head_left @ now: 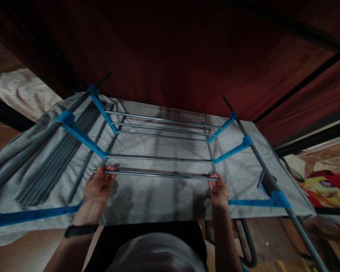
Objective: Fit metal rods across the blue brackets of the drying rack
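Observation:
My left hand [98, 185] and my right hand [218, 189] each grip one end of a loose grey metal rod [158, 174], held level in front of me. The rod lies just short of a rack frame made of grey metal bars [158, 158] set between blue plastic side brackets [82, 138] on the left and blue brackets [232, 151] on the right. Both hands have their fingers curled round the rod ends. A dark band sits on my left wrist.
The frame rests over a grey cloth [158, 196]. Several spare grey rods [53, 162] lie bundled at the left. A long grey pole with a blue joint [280, 198] runs down the right. A dark red curtain [172, 56] hangs behind; colourful packaging [325, 189] lies at right.

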`<action>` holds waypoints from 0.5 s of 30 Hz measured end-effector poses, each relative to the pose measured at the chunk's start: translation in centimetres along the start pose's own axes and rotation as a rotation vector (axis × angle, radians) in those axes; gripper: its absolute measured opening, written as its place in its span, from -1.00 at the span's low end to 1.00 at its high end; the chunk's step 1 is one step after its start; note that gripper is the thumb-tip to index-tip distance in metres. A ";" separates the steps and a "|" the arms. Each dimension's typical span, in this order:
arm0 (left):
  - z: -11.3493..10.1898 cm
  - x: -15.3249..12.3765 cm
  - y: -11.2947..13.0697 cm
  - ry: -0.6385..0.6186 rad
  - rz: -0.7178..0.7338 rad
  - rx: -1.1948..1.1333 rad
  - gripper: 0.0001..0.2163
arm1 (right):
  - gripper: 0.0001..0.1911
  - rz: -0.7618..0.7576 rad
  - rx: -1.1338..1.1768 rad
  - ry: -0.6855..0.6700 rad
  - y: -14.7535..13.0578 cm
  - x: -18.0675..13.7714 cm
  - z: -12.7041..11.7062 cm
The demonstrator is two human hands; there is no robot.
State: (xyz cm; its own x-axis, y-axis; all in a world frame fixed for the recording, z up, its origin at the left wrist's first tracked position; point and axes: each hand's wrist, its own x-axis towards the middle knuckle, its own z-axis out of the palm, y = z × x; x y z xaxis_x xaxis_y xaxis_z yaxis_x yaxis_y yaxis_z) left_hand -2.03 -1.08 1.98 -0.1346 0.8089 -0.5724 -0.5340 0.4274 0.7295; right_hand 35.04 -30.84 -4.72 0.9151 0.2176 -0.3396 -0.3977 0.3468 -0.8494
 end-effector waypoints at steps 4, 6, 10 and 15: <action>0.6 -0.8 -0.5 -0.012 -0.012 -0.012 -0.74 | -0.70 0.032 -0.019 -0.009 0.1 0.4 0.0; 0.8 -1.3 -0.9 -0.028 -0.014 -0.027 -0.73 | -0.74 0.056 -0.013 0.005 0.3 0.5 -0.1; 0.9 -2.2 -1.7 -0.066 -0.036 -0.034 -0.79 | -0.81 0.073 -0.008 -0.015 0.7 0.2 -0.3; 0.5 -2.7 -2.6 -0.116 -0.065 -0.031 -0.86 | -0.86 0.034 -0.087 -0.028 1.1 0.1 -0.6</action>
State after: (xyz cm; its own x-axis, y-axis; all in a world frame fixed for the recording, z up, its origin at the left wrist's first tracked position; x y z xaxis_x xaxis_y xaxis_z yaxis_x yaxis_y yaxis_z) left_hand 0.17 -4.15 1.77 -0.0020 0.8220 -0.5694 -0.5642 0.4692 0.6793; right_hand 34.75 -31.00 -5.94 0.8985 0.2540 -0.3579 -0.4197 0.2590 -0.8699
